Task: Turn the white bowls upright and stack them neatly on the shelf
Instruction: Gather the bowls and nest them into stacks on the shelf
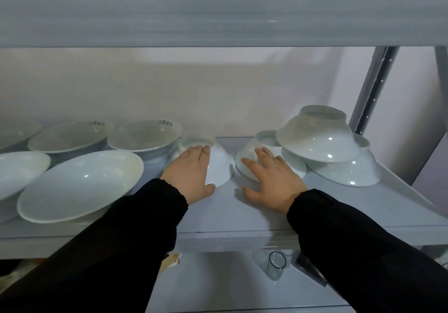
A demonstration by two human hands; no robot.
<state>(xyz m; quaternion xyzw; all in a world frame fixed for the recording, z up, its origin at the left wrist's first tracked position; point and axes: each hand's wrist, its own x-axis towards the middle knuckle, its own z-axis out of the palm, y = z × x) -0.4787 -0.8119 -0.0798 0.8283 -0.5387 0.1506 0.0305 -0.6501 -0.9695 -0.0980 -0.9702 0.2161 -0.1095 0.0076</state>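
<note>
Shelf [218, 211]: pale grey board w/ a thick front lip, middle tier of a metal rack; another grey board runs across just above.
Left hand [191, 177]: palm down, fingers together & laid flat over an upside-down white bowl [219, 167]; thumb sits at the rim nearest us. Resting on it, not curled round; can't tell if it's truly gripping.
That bowl: glossy white, wide flared sides, small foot ring pointing up, rim down on the shelf, approx. centre.
Right hand [274, 179]: fingers spread wide, fingertips on a second upside-down bowl [247, 160], thumb splayed onto the bare shelf. Open, nothing clasped.
Second bowl: same white glaze, foot ring up, just right of the first, narrow gap between.
Right-side pile: top bowl [317, 140] upside down & tilted, leaning across two more inverted bowls, incl. the far-right bowl [351, 172] by the rack post [371, 87].
Left side: upright bowls [145, 135] at the back, some w/ small dark lettering inside the rim; a large shallow dish [80, 184] leans tilted in front.
Sleeves [135, 228]: black, cuffed at both wrists.
Lower tier: a clear glass [276, 264] lying on its side.
</note>
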